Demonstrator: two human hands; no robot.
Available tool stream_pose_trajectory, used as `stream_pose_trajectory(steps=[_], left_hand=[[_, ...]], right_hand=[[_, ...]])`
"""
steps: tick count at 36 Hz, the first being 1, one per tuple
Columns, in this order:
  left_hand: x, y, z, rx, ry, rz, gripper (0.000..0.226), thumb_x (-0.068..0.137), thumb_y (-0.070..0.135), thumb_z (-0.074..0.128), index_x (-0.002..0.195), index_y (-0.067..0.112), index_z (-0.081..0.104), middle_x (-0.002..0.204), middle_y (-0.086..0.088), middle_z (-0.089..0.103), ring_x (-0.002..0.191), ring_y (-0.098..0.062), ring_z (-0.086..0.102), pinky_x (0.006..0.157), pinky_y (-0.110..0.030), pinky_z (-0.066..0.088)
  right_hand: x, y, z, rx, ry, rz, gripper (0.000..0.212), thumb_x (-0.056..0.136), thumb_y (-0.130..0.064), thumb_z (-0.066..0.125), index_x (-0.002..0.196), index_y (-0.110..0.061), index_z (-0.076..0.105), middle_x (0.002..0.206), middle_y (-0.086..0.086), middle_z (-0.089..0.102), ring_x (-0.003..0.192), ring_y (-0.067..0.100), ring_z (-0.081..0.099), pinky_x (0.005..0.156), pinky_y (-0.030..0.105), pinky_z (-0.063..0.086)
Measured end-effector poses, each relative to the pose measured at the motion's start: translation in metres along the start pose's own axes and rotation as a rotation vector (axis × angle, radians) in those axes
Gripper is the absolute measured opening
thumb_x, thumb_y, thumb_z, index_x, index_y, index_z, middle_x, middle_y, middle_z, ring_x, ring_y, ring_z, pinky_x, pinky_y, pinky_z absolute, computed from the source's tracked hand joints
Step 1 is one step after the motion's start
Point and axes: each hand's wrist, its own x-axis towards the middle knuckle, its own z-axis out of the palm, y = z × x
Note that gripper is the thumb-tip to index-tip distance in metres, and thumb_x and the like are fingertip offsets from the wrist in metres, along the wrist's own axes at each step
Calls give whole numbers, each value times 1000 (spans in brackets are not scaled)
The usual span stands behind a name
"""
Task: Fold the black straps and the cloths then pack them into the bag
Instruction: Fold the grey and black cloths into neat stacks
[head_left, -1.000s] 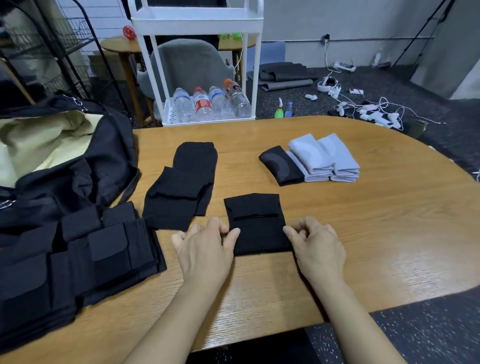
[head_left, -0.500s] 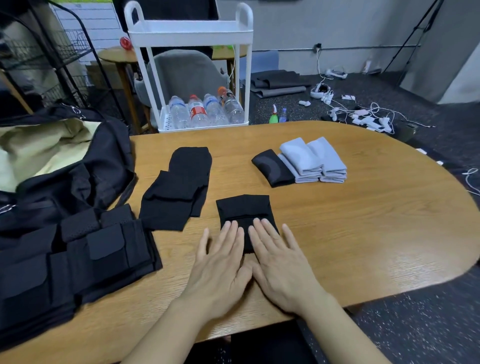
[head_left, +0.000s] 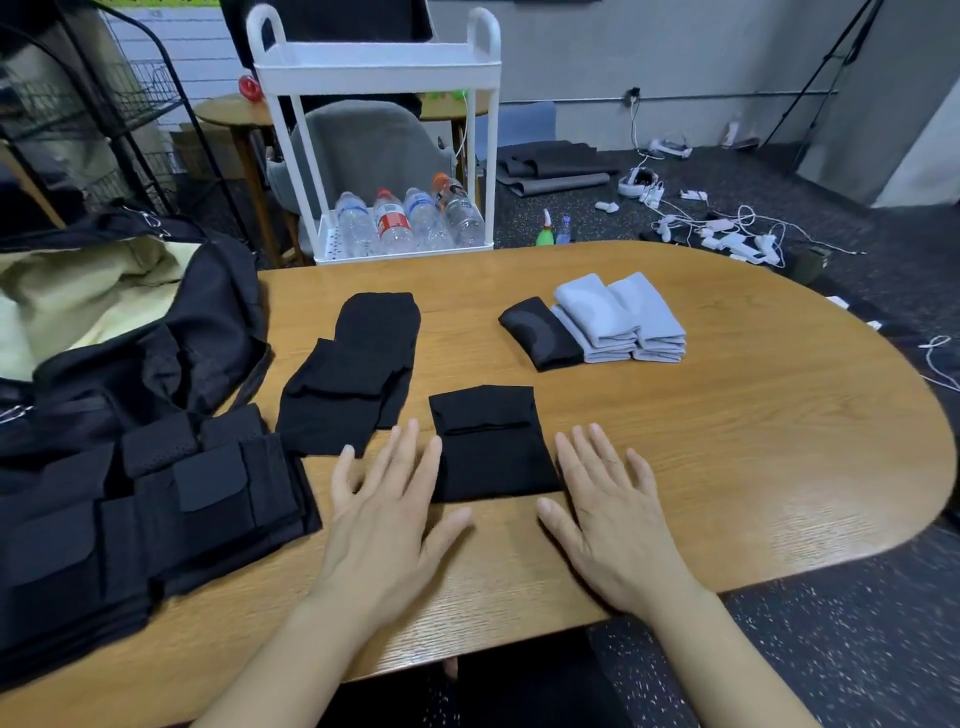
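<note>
A folded black cloth (head_left: 491, 441) lies flat on the wooden table (head_left: 727, 441) in front of me. My left hand (head_left: 387, 512) lies flat with fingers spread at its left edge, fingertips touching the cloth's side. My right hand (head_left: 608, 512) lies flat with fingers spread just right of it. An unfolded black cloth (head_left: 353, 371) lies further left. A folded black piece (head_left: 540, 332) and folded grey cloths (head_left: 621, 317) sit at the back right. The open black bag (head_left: 130, 332) with pale lining stands at the left, and stacked black straps (head_left: 130, 514) lie before it.
A white trolley (head_left: 379, 73) holding water bottles (head_left: 410, 221) stands behind the table, with a grey chair behind it. Cables and small devices (head_left: 727, 234) litter the floor at the back right. The table's curved edge runs along the right.
Both hands were pressing side by side on the folded black cloth. They have now slid apart to its left and right edges, leaving the cloth uncovered.
</note>
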Motion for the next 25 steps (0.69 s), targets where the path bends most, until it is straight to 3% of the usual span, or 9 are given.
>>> stream_pose_trajectory(steps=[1,3,7,12,15,19,21,23,25], left_hand=[[1,-3,0,-14,45,38,72,96,65,26,150,19,37,160,-8,27,147,-20,27,116,-52,5],[7,-8,2,-31,93,156,58,91,56,50,136,20,56,149,-7,46,134,-21,46,113,-53,12],[27,-7,1,-18,105,313,41,71,40,83,108,26,73,126,4,65,123,-16,56,109,-54,16],[46,-6,1,24,150,429,8,74,36,77,80,31,78,90,18,71,104,-10,61,106,-52,18],[47,-7,3,-19,161,397,15,76,36,62,75,30,76,86,18,70,98,-8,62,107,-50,17],[46,-7,2,-219,165,288,20,76,39,56,72,30,73,89,19,71,100,-1,60,111,-47,16],[45,-6,1,-291,131,261,21,76,43,55,75,31,73,100,20,71,109,4,56,115,-48,14],[42,-6,-4,-339,33,228,32,77,53,50,93,35,72,125,22,62,128,9,40,119,-41,2],[40,-8,-10,-294,-94,256,59,76,62,46,129,40,57,150,23,33,143,10,13,118,-30,-12]], right_hand=[[0,0,-4,-10,55,-8,80,90,-62,7,156,-17,14,162,4,12,151,20,0,118,41,-1],[4,-1,-9,-24,146,-51,68,91,-50,30,148,-14,38,152,8,41,145,26,28,111,45,15],[18,-9,-13,-94,153,-198,60,83,-38,44,139,-17,49,143,5,51,139,27,38,107,49,23],[30,-11,-10,-166,157,-351,56,75,-35,52,128,-18,59,134,5,58,135,27,43,107,51,24],[34,-12,-9,-133,158,-381,58,73,-35,49,126,-16,62,132,5,60,134,27,45,110,50,25],[42,-13,-7,-98,182,-416,62,69,-31,51,127,-13,61,133,5,60,134,25,45,113,45,26],[47,-11,-5,-108,176,-414,58,68,-30,61,123,-14,64,128,3,64,130,22,51,115,42,30],[49,-9,-1,-97,164,-403,51,66,-30,67,116,-16,69,121,0,68,121,18,58,113,36,27],[48,-9,1,-55,161,-391,43,72,-30,56,110,-17,72,118,0,70,115,15,62,112,33,24]])
